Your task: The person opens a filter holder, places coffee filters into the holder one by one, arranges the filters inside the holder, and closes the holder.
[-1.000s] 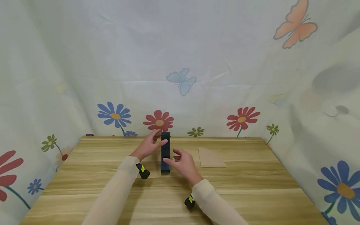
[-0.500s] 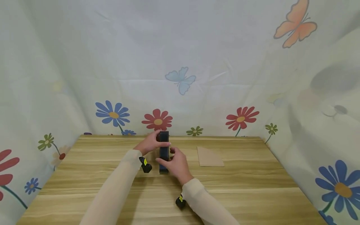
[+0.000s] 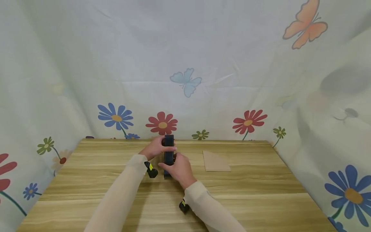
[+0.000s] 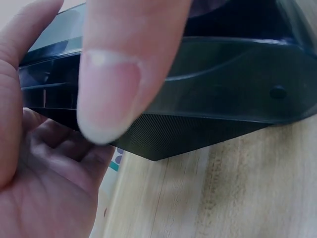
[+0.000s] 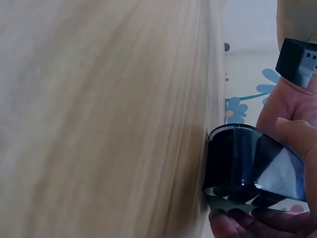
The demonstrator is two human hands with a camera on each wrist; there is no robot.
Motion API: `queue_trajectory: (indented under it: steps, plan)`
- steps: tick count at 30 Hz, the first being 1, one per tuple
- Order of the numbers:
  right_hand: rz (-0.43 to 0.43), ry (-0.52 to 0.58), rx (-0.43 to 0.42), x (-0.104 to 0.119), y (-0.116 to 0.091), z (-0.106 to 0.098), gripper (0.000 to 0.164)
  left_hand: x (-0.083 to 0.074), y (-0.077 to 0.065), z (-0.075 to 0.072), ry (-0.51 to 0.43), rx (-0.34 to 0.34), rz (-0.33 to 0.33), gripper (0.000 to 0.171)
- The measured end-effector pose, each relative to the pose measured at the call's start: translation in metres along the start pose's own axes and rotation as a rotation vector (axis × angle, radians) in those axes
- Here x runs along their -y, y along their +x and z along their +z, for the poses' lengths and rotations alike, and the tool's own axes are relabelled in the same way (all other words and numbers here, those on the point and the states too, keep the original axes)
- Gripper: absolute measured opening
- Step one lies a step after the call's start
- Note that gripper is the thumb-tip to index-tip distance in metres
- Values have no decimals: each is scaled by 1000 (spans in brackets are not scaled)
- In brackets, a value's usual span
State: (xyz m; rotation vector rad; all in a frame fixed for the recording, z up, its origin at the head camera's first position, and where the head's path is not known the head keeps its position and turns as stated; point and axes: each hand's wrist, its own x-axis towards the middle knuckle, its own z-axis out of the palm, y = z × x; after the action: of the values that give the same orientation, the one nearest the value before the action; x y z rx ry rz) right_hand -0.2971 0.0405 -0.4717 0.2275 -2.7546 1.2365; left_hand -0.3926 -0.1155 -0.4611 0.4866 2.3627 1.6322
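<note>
A long, glossy black box-shaped device [image 3: 169, 157] stands on the wooden table in the head view, one narrow side facing me. My left hand [image 3: 155, 148] grips its far part, thumb laid across the narrow side. Nearer to me, my right hand [image 3: 181, 168] holds it, with its thumb over the same side and its fingers behind the right face. In the left wrist view the device [image 4: 223, 84] shows a smooth rounded end and a finely ribbed face, partly hidden by a thumb. The right wrist view shows the rounded black end [image 5: 230, 156] at the table surface.
A flat tan fan-shaped piece [image 3: 215, 161] lies on the table [image 3: 255, 187] to the right of the hands. A curtain [image 3: 139, 58] printed with flowers and butterflies rises behind and beside the table. Small black cameras [image 3: 152, 170] hang at both wrists.
Both hands have closed in on the black device. The left thumb has moved right across it, and the right hand has moved left, its thumb now over the narrow side.
</note>
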Motion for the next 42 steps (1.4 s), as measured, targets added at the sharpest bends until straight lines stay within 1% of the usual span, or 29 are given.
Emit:
queue_trajectory:
  steps: [5,10,13,17,20,22,25,28,32,37,42]
  plan:
    - [-22,-50,-1,2,3,5,65,2,2,-1,-10,4,-7,62]
    - [-19,-73,-5,4,5,8,72,0,1,1,-22,-3,-29,63]
    - [-21,-90,-15,4,7,10,74,2,1,2,-37,-13,-27,63]
    - [-5,-121,-38,3,10,14,68,3,1,2,-32,-31,-13,61]
    - [22,-145,-39,5,11,15,59,4,0,2,-18,-49,-13,57]
    - [34,-162,-27,6,11,13,55,4,-1,3,-17,-60,-18,58]
    - [27,-178,-12,8,9,9,49,2,-3,5,-5,-90,-29,60]
    - [5,-186,-1,7,7,3,46,-1,-7,8,32,-126,-9,58]
    - [12,-197,5,7,5,-3,46,-4,-12,15,67,-170,6,53]
    - [23,-204,5,8,3,-11,50,-7,-16,21,30,-231,-22,54]
    - [-21,-206,-21,6,0,-21,44,-16,-24,29,8,-293,-25,60]
